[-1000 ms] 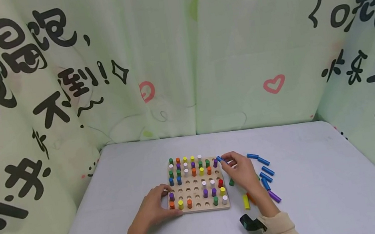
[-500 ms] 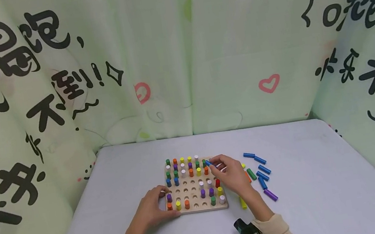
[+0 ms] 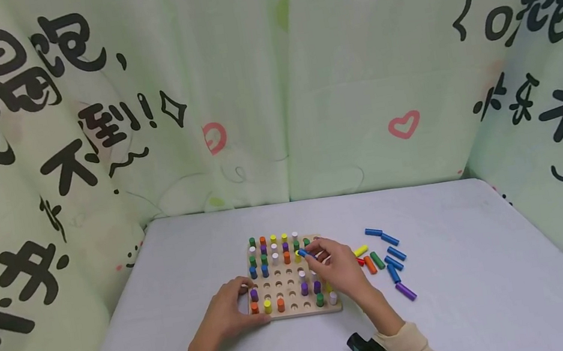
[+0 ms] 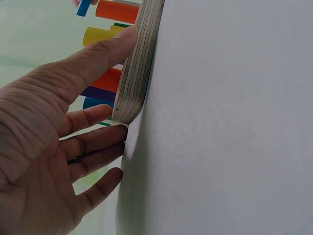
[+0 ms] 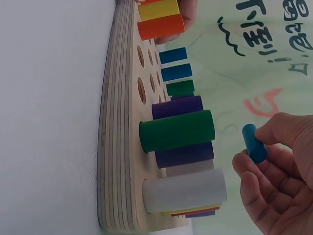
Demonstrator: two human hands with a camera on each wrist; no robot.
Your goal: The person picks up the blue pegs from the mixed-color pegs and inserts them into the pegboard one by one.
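Observation:
A wooden pegboard (image 3: pixel 304 311) with rows of coloured pegs standing in its holes lies on the table. My left hand (image 3: pixel 228 312) holds its near left corner, the thumb on the front edge and the fingers along the left side. Over the board's right half, my right hand (image 3: pixel 343 266) pinches a blue peg (image 3: pixel 304 253) between thumb and fingers. The right wrist view shows that blue peg (image 5: pixel 253 143) tilted and apart from the board, beyond a white peg (image 5: pixel 183 191) and a green peg (image 5: pixel 177 130). Part of the board is hidden behind the right hand.
Right of the board lie loose pegs: several blue ones (image 3: pixel 396 253), a purple one (image 3: pixel 406 291), a green one (image 3: pixel 377 260), an orange one (image 3: pixel 370 265), a yellow one (image 3: pixel 361 250) and a partly hidden red one. A printed curtain (image 3: pixel 246 83) hangs behind the white table (image 3: pixel 493 277).
The right hand has carried the blue peg leftward and slightly nearer, from the board's right edge to over its rows. The left hand stays at the corner.

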